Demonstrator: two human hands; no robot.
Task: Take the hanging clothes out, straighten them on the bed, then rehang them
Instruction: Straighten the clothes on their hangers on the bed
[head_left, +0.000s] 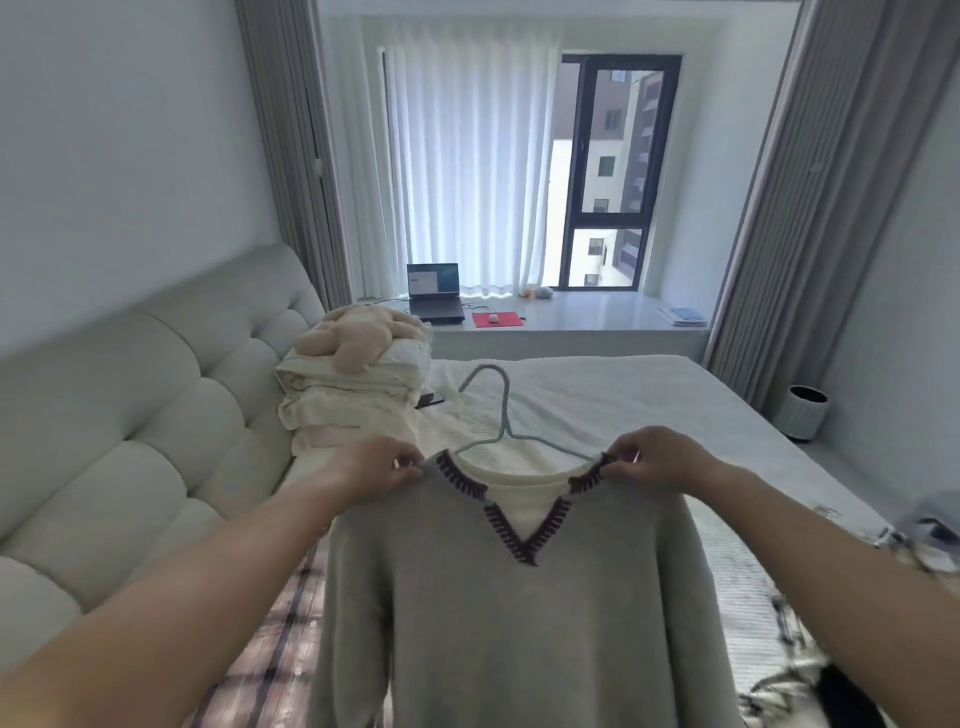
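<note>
1. Grey knit sweater (519, 623) hangs nearest the camera, soft and matte, with a V-neck trimmed in dark maroon stitching over a cream ribbed inset; it is held up above the bed, its lower part running out of frame.
2. Left hand (374, 467) pinches the sweater's left shoulder at the collar edge, fingers curled tight on the fabric.
3. Right hand (657, 460) pinches the right shoulder at the collar edge in the same manner, fingers curled on the knit.
4. Pale blue wire hanger (498, 415) sits inside the neckline; its thin arms disappear under both shoulders and its rounded hook stands above the collar, tilted away.
5. Bed (649, 405) lies beneath, covered in a white, finely ribbed spread; a plaid cloth (291, 613) shows at lower left under the sweater.
6. Padded cream headboard (156, 415), tufted in rounded panels, runs along the left.
7. Stack of folded cream bedding (353, 400) rests by the headboard, topped by a beige plush toy (358, 332); a dark phone (430, 399) lies just beside it.
8. Window sill (587, 317) carries an open laptop (435, 291) and a red mat (497, 319) with a white mouse.
9. White ribbed bin (805, 410) stands on the floor at right.
</note>
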